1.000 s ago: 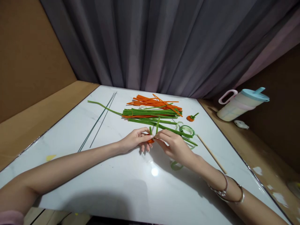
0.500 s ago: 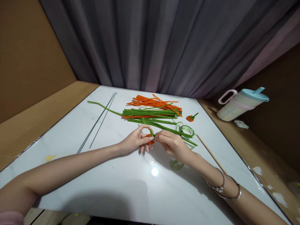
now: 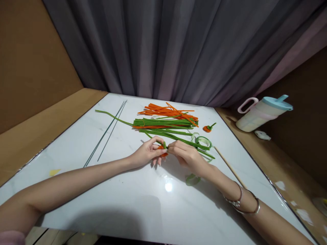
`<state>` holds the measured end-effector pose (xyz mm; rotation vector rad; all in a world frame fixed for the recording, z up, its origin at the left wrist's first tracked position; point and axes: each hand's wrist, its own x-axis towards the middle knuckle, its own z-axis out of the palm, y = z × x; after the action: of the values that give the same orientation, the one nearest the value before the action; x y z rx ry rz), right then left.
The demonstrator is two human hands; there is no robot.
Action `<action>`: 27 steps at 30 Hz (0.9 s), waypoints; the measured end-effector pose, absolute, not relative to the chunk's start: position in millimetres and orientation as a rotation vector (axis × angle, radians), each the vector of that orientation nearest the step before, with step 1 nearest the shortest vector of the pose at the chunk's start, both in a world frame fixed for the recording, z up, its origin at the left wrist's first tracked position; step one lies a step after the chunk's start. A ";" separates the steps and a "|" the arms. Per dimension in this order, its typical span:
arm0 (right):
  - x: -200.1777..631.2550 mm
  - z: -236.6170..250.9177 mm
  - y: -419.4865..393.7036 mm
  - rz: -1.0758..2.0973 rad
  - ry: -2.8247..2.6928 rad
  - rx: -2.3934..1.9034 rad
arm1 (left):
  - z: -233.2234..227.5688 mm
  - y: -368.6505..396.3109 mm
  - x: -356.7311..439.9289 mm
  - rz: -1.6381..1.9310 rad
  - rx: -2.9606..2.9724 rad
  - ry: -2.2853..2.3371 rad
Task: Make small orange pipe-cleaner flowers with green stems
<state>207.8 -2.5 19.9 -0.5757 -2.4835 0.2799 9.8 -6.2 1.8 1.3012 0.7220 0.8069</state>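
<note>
Near the table's middle, my left hand (image 3: pixel 148 152) pinches a small orange pipe-cleaner pumpkin (image 3: pixel 162 151), partly hidden by the fingers. A green pipe cleaner (image 3: pixel 165 145) stands up from its top. My right hand (image 3: pixel 187 154) meets it from the right, thumb and fingertips closed on the green pipe cleaner close to the pumpkin. The free end of a green strand shows behind my left fingers. A similar finished-looking orange pumpkin (image 3: pixel 207 129) with a green stem lies at the right.
Behind my hands lie bundles of orange pipe cleaners (image 3: pixel 163 110) and green pipe cleaners (image 3: pixel 163 123). A roll of green tape (image 3: pixel 203 143) and a wooden stick (image 3: pixel 231 167) are at the right, thin dark wires (image 3: pixel 104 135) at the left. A tumbler (image 3: pixel 263 113) stands beyond the table's right edge.
The green strand's free end behind my left hand has swung down and to the left. Both hands stay in nearly the same place, still holding the pumpkin and green pipe cleaner.
</note>
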 end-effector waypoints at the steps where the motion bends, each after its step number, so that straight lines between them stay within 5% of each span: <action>1: 207.1 19.0 -2.2 0.288 -2.453 -0.588 | 1.8 -6.0 9.9 0.813 1.303 0.723; 27: 204.7 9.4 1.2 0.161 -2.302 -0.546 | 3.6 -5.9 8.5 0.752 1.268 0.700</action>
<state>204.7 1.2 9.4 -0.5455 -2.3017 0.1614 8.5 -5.9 3.6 1.2678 0.7002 0.7521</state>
